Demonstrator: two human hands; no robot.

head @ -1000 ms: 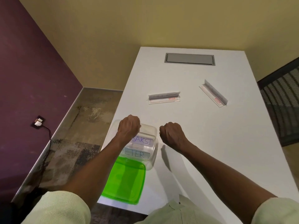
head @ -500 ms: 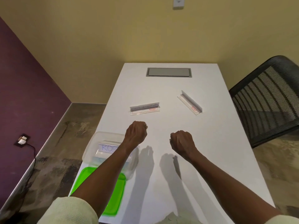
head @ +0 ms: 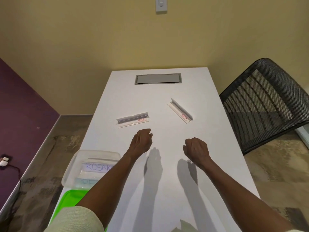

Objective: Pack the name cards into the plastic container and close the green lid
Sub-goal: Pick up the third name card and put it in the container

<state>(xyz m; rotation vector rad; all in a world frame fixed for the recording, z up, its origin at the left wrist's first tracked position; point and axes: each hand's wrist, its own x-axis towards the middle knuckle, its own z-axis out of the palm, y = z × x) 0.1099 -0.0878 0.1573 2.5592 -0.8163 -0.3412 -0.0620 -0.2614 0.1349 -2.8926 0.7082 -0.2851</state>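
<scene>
Two clear name card holders lie on the white table [head: 167,190]: one [head: 133,120] left of centre, the other [head: 180,110] angled to its right. My left hand [head: 141,142] hovers just below the left holder, fingers loosely curled, holding nothing. My right hand [head: 196,149] hangs over the table to the right, also loosely curled and empty. The clear plastic container [head: 78,166] stands at the table's left edge with name cards inside, one reading "KOSAK". The green lid [head: 66,201] lies just in front of it, partly hidden by my left arm.
A grey cable hatch [head: 158,79] is set into the table's far end. A black mesh chair [head: 267,104] stands close to the right edge. A purple wall [head: 20,104] and a plug with cable [head: 4,161] are on the left, beyond the floor.
My left hand has left the container and moved forward toward the left card holder. My right hand has also moved forward. The view has tilted up.
</scene>
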